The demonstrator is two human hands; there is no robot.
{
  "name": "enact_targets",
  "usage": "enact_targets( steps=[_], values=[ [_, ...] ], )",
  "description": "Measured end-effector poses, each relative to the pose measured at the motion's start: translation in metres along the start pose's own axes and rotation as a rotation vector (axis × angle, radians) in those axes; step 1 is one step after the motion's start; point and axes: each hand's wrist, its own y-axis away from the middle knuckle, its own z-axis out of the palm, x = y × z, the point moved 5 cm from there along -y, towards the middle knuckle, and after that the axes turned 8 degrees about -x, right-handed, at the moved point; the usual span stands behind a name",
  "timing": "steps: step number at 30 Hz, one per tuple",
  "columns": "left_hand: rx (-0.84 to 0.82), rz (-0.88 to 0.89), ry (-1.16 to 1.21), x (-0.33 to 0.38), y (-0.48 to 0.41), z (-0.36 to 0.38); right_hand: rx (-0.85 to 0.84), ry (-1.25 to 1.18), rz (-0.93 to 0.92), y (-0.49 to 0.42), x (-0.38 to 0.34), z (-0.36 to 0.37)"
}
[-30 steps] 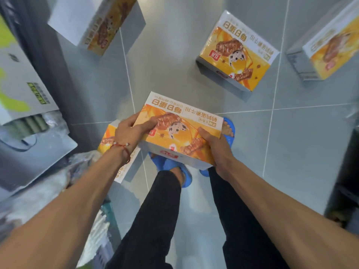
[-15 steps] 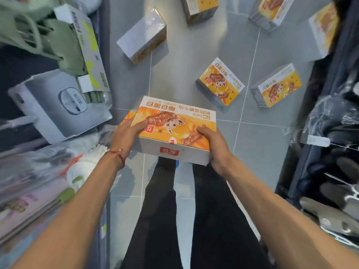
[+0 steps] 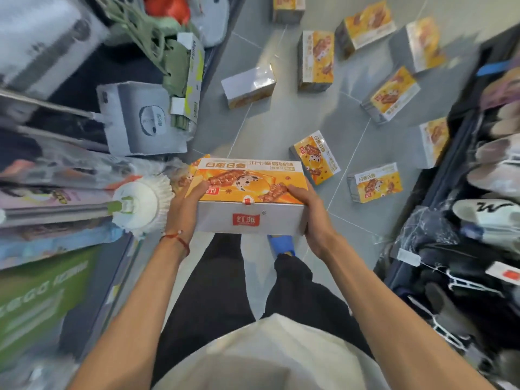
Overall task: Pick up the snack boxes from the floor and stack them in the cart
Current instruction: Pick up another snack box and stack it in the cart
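Note:
I hold an orange and white snack box (image 3: 250, 201) level in front of my waist, above my legs. My left hand (image 3: 185, 209) grips its left end, thumb on the top face. My right hand (image 3: 306, 209) grips its right end the same way. Several more snack boxes lie scattered on the grey tile floor ahead, among them one (image 3: 315, 157) just past the held box, one (image 3: 375, 185) to its right and a white-sided one (image 3: 249, 85) further off. Another box (image 3: 183, 178) shows partly behind my left hand. No cart is in view.
Shelves on the left hold a mop head (image 3: 140, 204), a grey boxed appliance (image 3: 138, 119) and packaged goods. A dark rack (image 3: 478, 192) of slippers and shoes runs along the right. The aisle floor (image 3: 281, 122) lies between them.
I have stood up with the box, raising it from near the floor to waist height. The view has widened, showing more boxes ahead and the shelves on both sides.

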Motion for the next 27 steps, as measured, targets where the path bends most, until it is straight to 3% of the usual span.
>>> enact_targets(
  steps=[11, 20, 27],
  values=[
    [0.172, 0.221, 0.304, -0.040, 0.128, 0.047, -0.213, 0.332, -0.113, 0.078, 0.001, -0.030],
    [0.238, 0.245, 0.502, -0.105, 0.223, 0.066, -0.351, 0.569, -0.094, 0.131, 0.016, -0.035],
    [0.537, 0.283, 0.509, -0.177, 0.303, 0.062, -0.548, 0.781, -0.124, 0.160, 0.052, 0.008]
  ],
)
